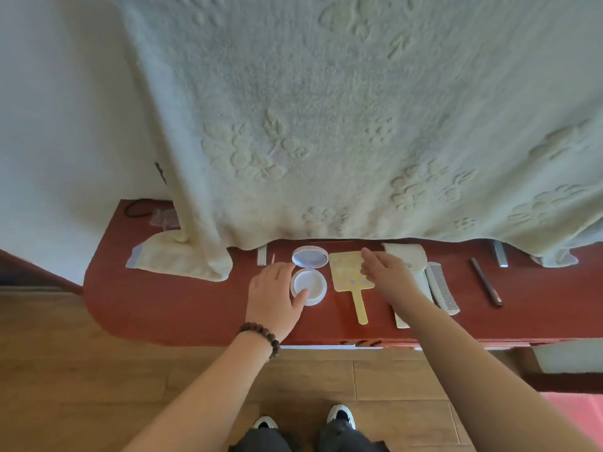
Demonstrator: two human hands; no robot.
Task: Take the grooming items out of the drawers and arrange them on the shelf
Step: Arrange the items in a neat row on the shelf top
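Note:
A white round compact [309,275] lies open on the red shelf [182,308], lid tipped back. My left hand [273,295] rests beside it, thumb touching the lower rim and fingers relaxed. A yellow hand mirror [350,282] with purple dots lies to its right, handle toward me. My right hand [386,272] hovers over the mirror's right edge with straight fingers, holding nothing. Further right lie a white comb [442,290], a pale flat item [408,256] partly under my hand, a dark pencil [486,285] and a grey bar [501,256].
A large cream towel [326,125] hangs down over the back of the shelf, its corner folded on the left. A small white strip [262,255] and a thin stick [273,258] lie behind the compact. A black hair tie [137,208] lies far left. Wooden floor below.

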